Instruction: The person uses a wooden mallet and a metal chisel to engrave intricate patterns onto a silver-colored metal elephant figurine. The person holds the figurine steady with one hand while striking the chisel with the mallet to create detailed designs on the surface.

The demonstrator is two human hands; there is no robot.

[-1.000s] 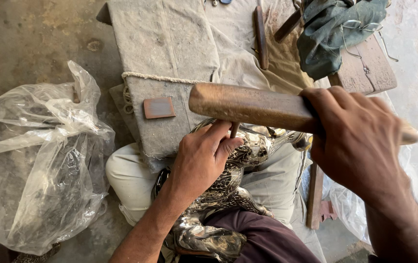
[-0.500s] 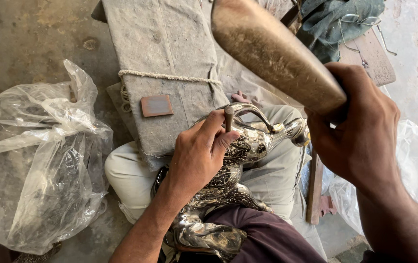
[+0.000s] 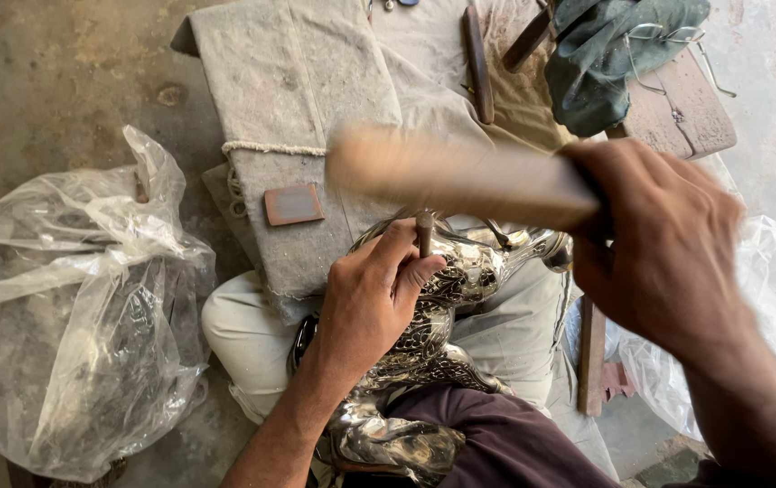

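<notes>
Far left on the concrete floor, crumpled clear plastic bag (image 3: pixel 63 316), lying slack. Next over, grey cloth-wrapped block bound with pale cord (image 3: pixel 289 99), small flat rust-brown rectangular tile (image 3: pixel 294 204) resting on top. Centre now: left hand (image 3: pixel 372 303), fingers pinched tight around thin dark metal punch (image 3: pixel 424 232), held upright, tip pressed on shiny embossed silver metal figure (image 3: pixel 460 271). Figure lying across the lap, on light trousers, against dark maroon cloth lower down. Above the punch head, thick pale wooden mallet (image 3: pixel 460 176), blurred, near horizontal, hovering just over it. Right hand (image 3: pixel 663 248), fingers clenched full round the mallet's handle end. Top right, bundled teal cloth (image 3: pixel 614 45) on a worn wooden board (image 3: pixel 686 108).
</notes>
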